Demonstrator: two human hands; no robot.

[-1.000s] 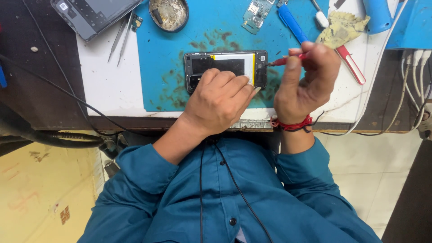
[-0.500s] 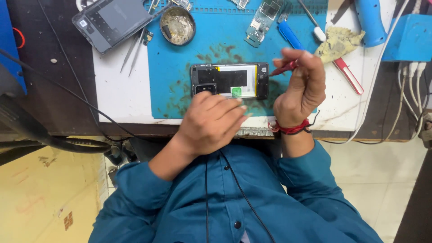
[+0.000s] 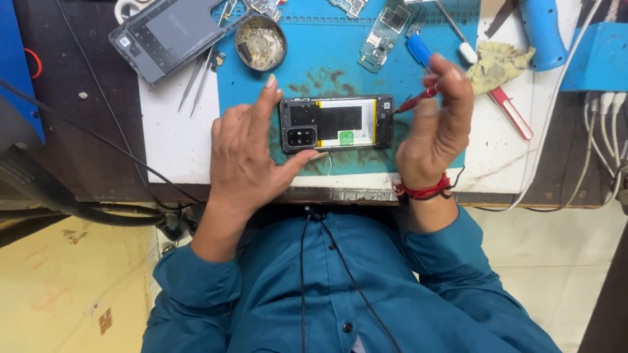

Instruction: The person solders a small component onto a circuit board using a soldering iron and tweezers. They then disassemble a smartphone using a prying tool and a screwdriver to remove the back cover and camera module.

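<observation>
Your left hand (image 3: pixel 252 157) had lifted off the one opened phone (image 3: pixel 337 123) on the blue mat (image 3: pixel 327 65), now bracing its camera end between forefinger and thumb, your right hand (image 3: pixel 437 124) pinching one red-handled tool (image 3: pixel 413 102) at its other end; also logged: one rear cover (image 3: pixel 173 33), two tweezers (image 3: pixel 198 75), one round dish (image 3: pixel 260 43).

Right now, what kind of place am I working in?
Most likely a phone repair bench: an opened phone on a blue work mat, loose circuit boards, tweezers, and a red-handled tool in the right hand.
</observation>
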